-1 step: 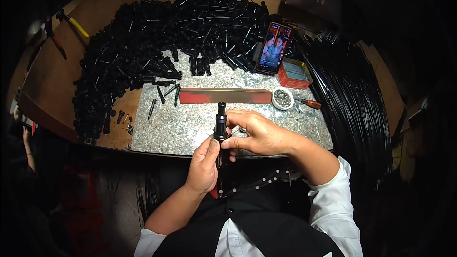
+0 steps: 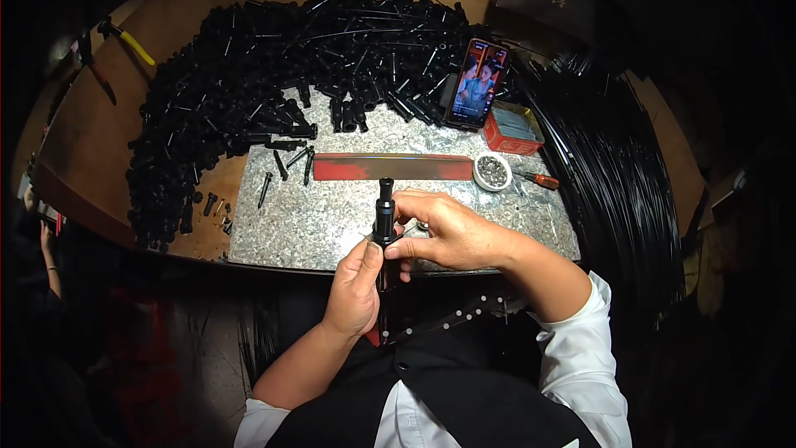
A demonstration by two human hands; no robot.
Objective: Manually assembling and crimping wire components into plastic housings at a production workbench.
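A black stepped tube stands nearly upright at the table's near edge, its narrow end up. My left hand is closed round its lower part, thumb pressed against the front. From the right, my right hand pinches at the tube's collar with thumb and fingers. Something thin and pale shows between these fingers, too small to name. Below the hands, the tube's lower length runs down into shadow by a small red patch. Beyond the tube lies a long red and dark bar on the speckled board.
A large heap of black tubular parts fills the back and left. Screws lie left of the bar. To the right are a white cup of small metal pieces, a screwdriver, a red box, a phone and black rods.
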